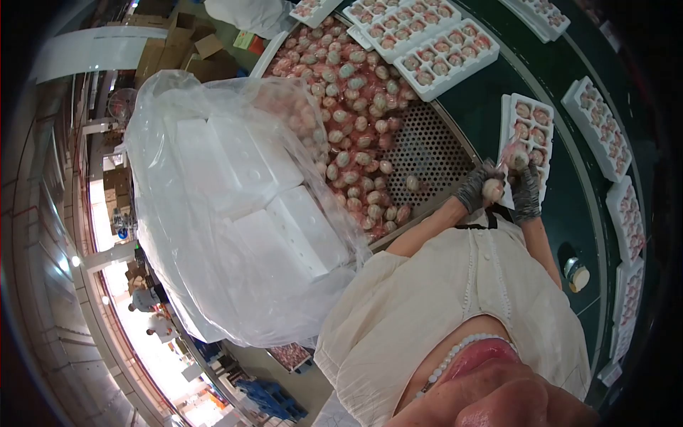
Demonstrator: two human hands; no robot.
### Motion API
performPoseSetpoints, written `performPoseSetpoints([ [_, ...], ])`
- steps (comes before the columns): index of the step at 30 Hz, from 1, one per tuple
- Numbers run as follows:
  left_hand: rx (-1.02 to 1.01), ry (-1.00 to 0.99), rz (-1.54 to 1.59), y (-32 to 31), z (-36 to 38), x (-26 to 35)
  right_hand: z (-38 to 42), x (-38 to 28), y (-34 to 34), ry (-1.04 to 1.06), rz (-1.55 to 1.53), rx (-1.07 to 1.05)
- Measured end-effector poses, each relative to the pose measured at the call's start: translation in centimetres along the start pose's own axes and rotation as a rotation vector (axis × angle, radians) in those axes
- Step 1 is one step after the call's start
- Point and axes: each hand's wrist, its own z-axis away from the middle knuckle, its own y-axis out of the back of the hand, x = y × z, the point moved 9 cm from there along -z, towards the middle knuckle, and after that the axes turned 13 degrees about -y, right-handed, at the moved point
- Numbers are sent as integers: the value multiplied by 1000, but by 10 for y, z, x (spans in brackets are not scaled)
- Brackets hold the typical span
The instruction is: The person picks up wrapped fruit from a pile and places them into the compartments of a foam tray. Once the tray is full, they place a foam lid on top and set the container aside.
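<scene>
My left hand (472, 188), in a grey glove, has its fingers closed on a pale round item (492, 189). Beside it, my gloved right hand (527, 192) grips another round item (518, 159) with pinkish clear wrapping. Both hands are over the near end of a white foam tray (504, 135), whose compartments hold several similar wrapped items. To the left, many more round items (363, 142) lie loose in a large bin with a perforated metal floor (434, 142).
Filled foam trays (448, 60) stand beyond the bin, and others (599, 128) line the right side of the green surface (569, 213). A jar (576, 275) is near my right arm. White foam boxes under clear plastic (242, 206) stand left. People (146, 299) are far off.
</scene>
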Motion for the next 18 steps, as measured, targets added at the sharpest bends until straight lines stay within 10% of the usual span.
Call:
performPoseSetpoints([
  [3,-259,-86,255,-7,-10,14,12,-31,-9,57,-22,-95],
  [7,-571,-425,-825,-19,-20,36,40,-72,7,186,433,117],
  [9,-219,-332,-445,-12,-29,34,33,-65,29,220,396,104],
  [18,-340,-321,-1068,-17,-52,-11,29,-61,16,221,1413,319],
])
